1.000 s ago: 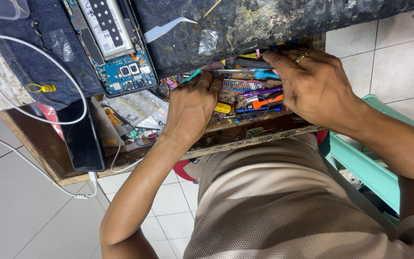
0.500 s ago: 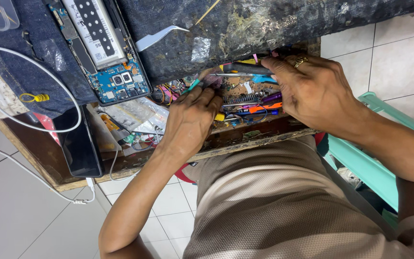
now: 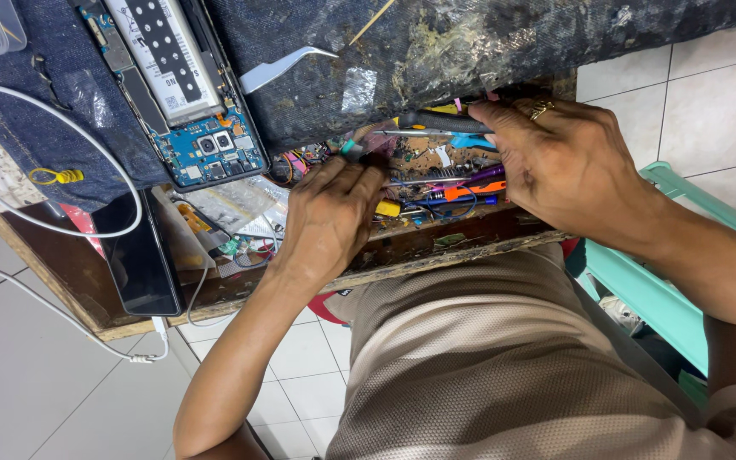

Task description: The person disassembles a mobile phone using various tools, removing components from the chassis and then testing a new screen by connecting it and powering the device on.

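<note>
An open wooden drawer [image 3: 470, 243] under the bench edge is packed with small tools: orange, purple and blue handled screwdrivers [image 3: 462, 189] and bits of wire. My left hand [image 3: 327, 220] lies palm down in the drawer, fingers bent over the tools, fingertips next to a teal-tipped tool [image 3: 351, 150]. My right hand [image 3: 560, 162], with a ring on one finger, reaches in from the right. Its fingertips rest on the end of a dark-handled tool [image 3: 440, 123] at the drawer's back. Whether it grips that tool is hidden.
On the denim-covered bench [image 3: 470, 43] lies an opened phone [image 3: 185, 94] with its blue circuit board exposed, and metal tweezers [image 3: 283, 66] beside it. A dark phone screen [image 3: 138, 255] and white cable [image 3: 61, 226] sit at the left. A teal plastic stool [image 3: 649, 281] stands on the right.
My left hand has slid a little up and left among the tools. My right hand has stayed over the screwdrivers, fingertips now on the dark-handled tool. The view has shifted slightly.
</note>
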